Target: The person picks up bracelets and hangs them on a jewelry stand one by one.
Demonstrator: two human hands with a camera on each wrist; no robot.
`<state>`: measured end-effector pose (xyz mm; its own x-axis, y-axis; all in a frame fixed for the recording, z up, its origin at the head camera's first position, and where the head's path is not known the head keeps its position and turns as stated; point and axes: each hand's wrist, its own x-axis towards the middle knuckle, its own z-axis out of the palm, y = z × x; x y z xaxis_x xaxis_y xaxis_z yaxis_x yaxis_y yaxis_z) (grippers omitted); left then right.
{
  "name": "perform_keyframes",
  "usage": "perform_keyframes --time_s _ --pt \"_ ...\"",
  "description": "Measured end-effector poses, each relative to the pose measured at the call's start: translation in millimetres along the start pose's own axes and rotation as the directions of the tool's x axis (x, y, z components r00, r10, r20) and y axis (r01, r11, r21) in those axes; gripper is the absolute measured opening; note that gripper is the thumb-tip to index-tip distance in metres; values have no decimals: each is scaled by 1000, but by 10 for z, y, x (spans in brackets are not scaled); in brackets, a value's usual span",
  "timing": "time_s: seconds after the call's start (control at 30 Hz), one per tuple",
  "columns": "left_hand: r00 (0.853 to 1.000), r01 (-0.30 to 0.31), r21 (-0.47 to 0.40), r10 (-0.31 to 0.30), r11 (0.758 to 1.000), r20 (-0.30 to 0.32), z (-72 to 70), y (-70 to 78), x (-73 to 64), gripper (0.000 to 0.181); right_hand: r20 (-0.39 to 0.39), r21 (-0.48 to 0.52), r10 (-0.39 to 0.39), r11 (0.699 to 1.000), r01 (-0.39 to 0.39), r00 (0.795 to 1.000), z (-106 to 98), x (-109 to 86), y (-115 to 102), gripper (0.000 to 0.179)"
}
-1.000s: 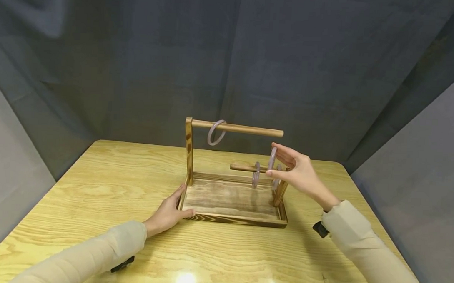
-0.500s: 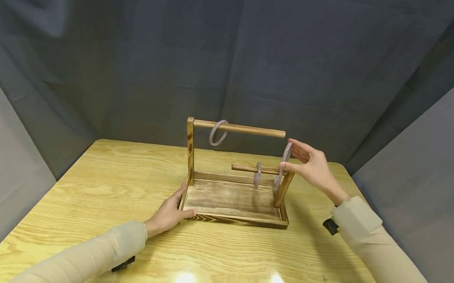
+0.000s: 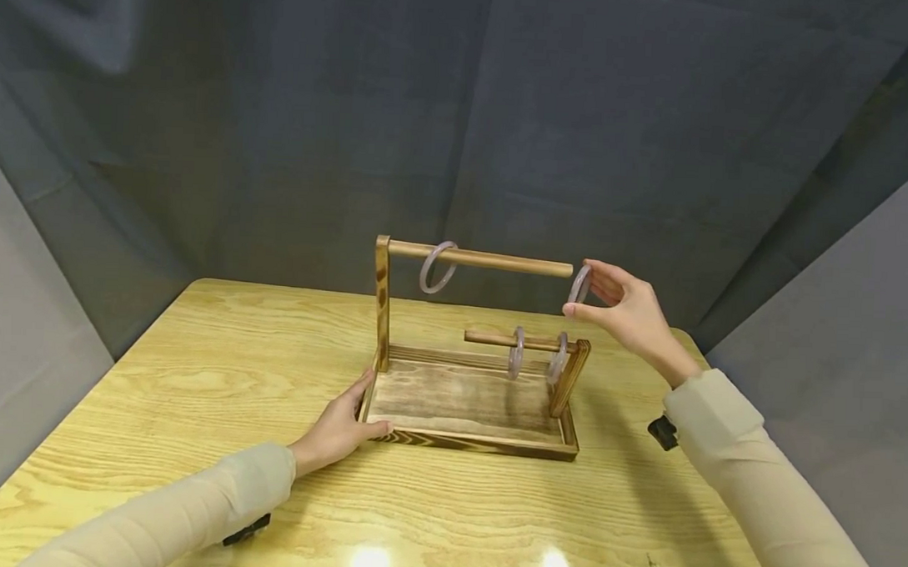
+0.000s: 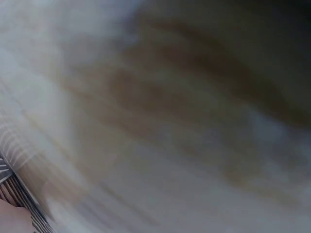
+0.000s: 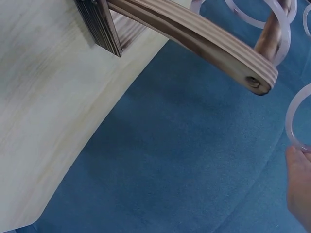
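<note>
My right hand (image 3: 624,316) pinches a pale lilac bangle (image 3: 577,289) between thumb and fingers, beside the free end of the upper bar of a wooden bangle stand (image 3: 478,442). In the right wrist view, this bangle (image 5: 290,116) stands upright above the thumb. Another bangle (image 3: 424,276) hangs on the upper bar near its post. Two more, a left one (image 3: 514,365) and a right one (image 3: 554,369), hang on the lower bar. My left hand (image 3: 336,427) rests against the stand's front left corner, thumb along the front rim, fingers at the left side, partly hidden.
The stand sits on a yellow wood-grain table (image 3: 218,375). A dark cloth (image 3: 309,145) hangs behind it, with grey panels at both sides. The stand's right post (image 3: 568,383) rises just below my right hand. The left wrist view is mostly blurred.
My right hand has carried its bangle from beside the lower bar rightward and up, to the upper bar's free end. My left hand and the hanging bangles stay put.
</note>
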<state>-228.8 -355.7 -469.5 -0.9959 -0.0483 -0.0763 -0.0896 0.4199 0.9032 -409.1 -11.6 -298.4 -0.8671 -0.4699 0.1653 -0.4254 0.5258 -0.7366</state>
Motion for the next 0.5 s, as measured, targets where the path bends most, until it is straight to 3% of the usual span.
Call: perform_keyframes --time_s 0.27,0.5 --pt "1000 -9 -2 9 1000 2 1 15 2 91 25 -11 -3 1000 4 1000 -17 102 -55 89" --pt "1000 -8 11 8 1000 1 1 -9 5 90 40 -13 -53 998 54 998 0 241 -143 89"
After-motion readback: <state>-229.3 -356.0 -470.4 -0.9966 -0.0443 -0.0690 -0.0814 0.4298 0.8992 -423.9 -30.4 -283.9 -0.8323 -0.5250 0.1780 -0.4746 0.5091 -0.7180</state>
